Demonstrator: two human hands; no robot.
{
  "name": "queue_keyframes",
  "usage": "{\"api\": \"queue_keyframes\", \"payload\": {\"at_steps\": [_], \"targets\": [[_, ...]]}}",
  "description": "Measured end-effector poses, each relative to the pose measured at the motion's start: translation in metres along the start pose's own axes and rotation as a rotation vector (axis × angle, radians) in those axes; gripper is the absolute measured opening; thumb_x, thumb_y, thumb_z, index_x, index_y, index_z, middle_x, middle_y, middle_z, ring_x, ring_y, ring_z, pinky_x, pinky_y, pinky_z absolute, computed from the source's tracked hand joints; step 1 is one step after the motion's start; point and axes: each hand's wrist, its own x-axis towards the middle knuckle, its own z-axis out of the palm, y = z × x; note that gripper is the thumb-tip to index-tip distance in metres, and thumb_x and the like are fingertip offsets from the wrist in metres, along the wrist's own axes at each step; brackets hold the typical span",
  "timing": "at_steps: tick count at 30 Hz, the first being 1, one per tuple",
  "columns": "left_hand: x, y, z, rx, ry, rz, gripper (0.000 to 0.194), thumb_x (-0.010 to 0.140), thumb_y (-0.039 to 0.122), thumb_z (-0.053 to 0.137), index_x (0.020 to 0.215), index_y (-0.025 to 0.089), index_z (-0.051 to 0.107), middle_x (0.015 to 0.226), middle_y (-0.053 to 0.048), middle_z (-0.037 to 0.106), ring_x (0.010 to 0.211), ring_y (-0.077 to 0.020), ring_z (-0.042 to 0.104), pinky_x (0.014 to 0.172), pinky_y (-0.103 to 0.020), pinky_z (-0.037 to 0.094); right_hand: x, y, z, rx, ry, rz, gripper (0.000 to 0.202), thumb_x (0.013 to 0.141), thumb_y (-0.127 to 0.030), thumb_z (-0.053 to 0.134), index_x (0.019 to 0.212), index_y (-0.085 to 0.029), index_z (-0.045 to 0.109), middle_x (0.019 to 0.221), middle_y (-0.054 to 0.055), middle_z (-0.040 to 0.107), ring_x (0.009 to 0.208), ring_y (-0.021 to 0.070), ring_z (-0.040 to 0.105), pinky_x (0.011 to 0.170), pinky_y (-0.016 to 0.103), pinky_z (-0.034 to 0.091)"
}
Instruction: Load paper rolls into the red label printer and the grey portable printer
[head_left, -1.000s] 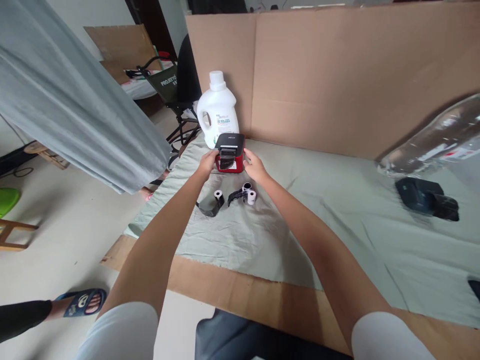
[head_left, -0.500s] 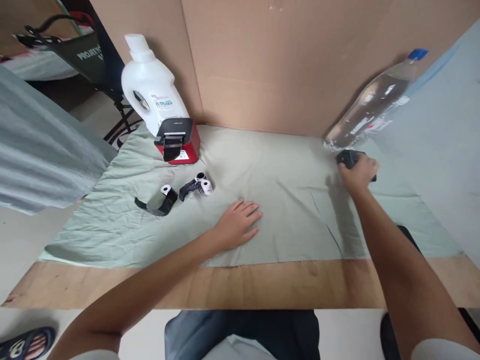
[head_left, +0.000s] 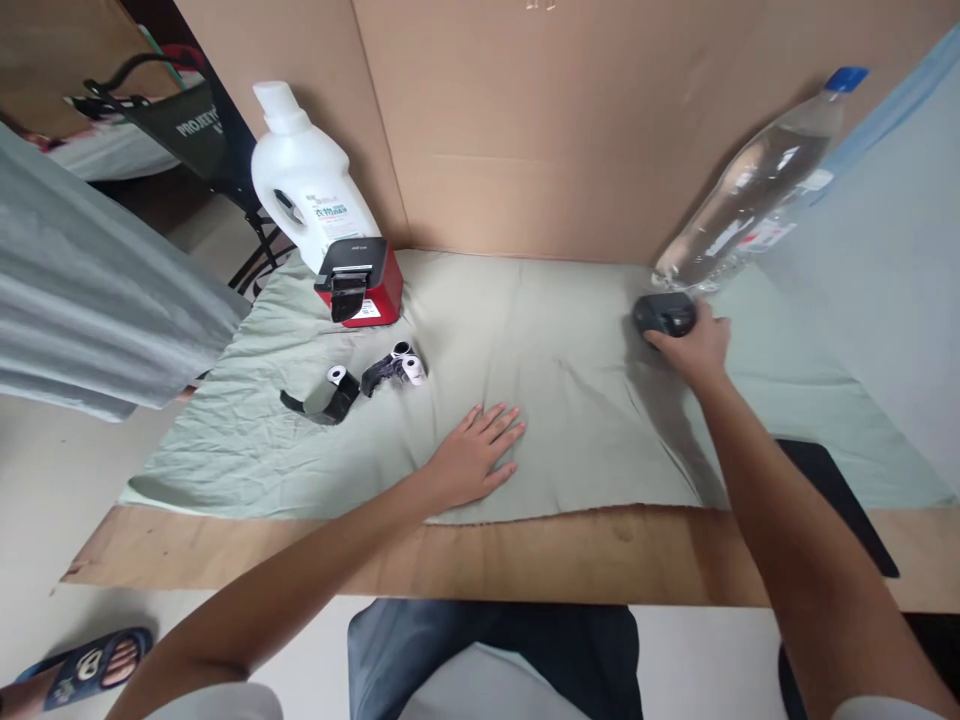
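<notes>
My right hand point(head_left: 703, 345) is closed around a small black boxy device point(head_left: 666, 315) at the right, near the foot of the big bottle. What kind of device it is I cannot make out. My left hand point(head_left: 474, 455) lies flat on the green cloth point(head_left: 555, 400), fingers spread and holding nothing. To its upper left are a black roll with a white end and a loose tail point(head_left: 341, 393), and a pair of small rolls with dark strips point(head_left: 395, 368). Behind them stands a red and black label printer point(head_left: 364, 283), a dark flap at its front.
A white detergent jug point(head_left: 307, 185) stands behind the printer. A large clear bottle with a blue cap point(head_left: 750, 190) leans against the cardboard wall point(head_left: 540, 130). Under my right forearm lies a flat black panel point(head_left: 836, 495). The wooden table edge point(head_left: 570, 560) runs along the front.
My right hand has moved left with the black device, turning it. The flat black panel shows more now. My left hand stays on the cloth. The view has shifted slightly.
</notes>
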Motion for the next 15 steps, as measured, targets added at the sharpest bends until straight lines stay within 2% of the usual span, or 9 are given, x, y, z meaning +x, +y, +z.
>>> {"api": "queue_keyframes", "payload": {"at_steps": [2, 5, 8, 11, 15], "targets": [[0.000, 0.000, 0.000, 0.003, -0.012, -0.006, 0.063, 0.109, 0.050, 0.035, 0.164, 0.021, 0.037, 0.175, -0.007, 0.029, 0.163, -0.0299, 0.023, 0.133, -0.054, 0.017, -0.036, -0.034, 0.009, 0.063, -0.021, -0.071, 0.111, 0.064, -0.040, 0.091, 0.161, -0.023, 0.040, 0.123, 0.013, 0.047, 0.117, 0.0332, 0.052, 0.109, 0.051, 0.041], [-0.001, 0.000, -0.002, 0.005, -0.038, -0.008, 0.065, 0.109, 0.050, 0.034, 0.165, 0.018, 0.036, 0.175, -0.008, 0.027, 0.164, -0.0304, 0.022, 0.133, -0.054, 0.017, -0.092, -0.084, 0.025, 0.158, -0.065, -0.168, 0.100, 0.069, -0.045, 0.083, 0.158, -0.023, 0.043, 0.122, 0.012, 0.046, 0.118, 0.0330, 0.052, 0.111, 0.050, 0.041], [-0.001, 0.001, -0.002, 0.003, -0.017, 0.000, 0.065, 0.109, 0.051, 0.036, 0.165, 0.018, 0.037, 0.174, -0.010, 0.029, 0.164, -0.0303, 0.022, 0.133, -0.055, 0.017, -0.142, -0.124, 0.043, 0.204, -0.114, -0.171, 0.096, 0.069, -0.046, 0.079, 0.156, -0.022, 0.046, 0.119, 0.012, 0.046, 0.118, 0.0360, 0.050, 0.112, 0.054, 0.040], [-0.001, 0.001, -0.002, -0.004, 0.005, 0.001, 0.065, 0.108, 0.051, 0.038, 0.164, 0.018, 0.038, 0.173, -0.011, 0.031, 0.163, -0.0313, 0.022, 0.132, -0.056, 0.017, -0.178, -0.148, 0.057, 0.242, -0.163, -0.104, 0.093, 0.071, -0.047, 0.076, 0.156, -0.023, 0.046, 0.120, 0.014, 0.046, 0.121, 0.0398, 0.047, 0.112, 0.056, 0.038], [-0.001, 0.000, -0.001, -0.022, 0.021, 0.014, 0.064, 0.108, 0.051, 0.040, 0.164, 0.020, 0.038, 0.173, -0.012, 0.033, 0.163, -0.0321, 0.024, 0.132, -0.058, 0.018, -0.200, -0.158, 0.063, 0.249, -0.139, 0.023, 0.091, 0.074, -0.045, 0.075, 0.157, -0.023, 0.045, 0.125, 0.018, 0.046, 0.126, 0.0433, 0.045, 0.112, 0.059, 0.036]]}}
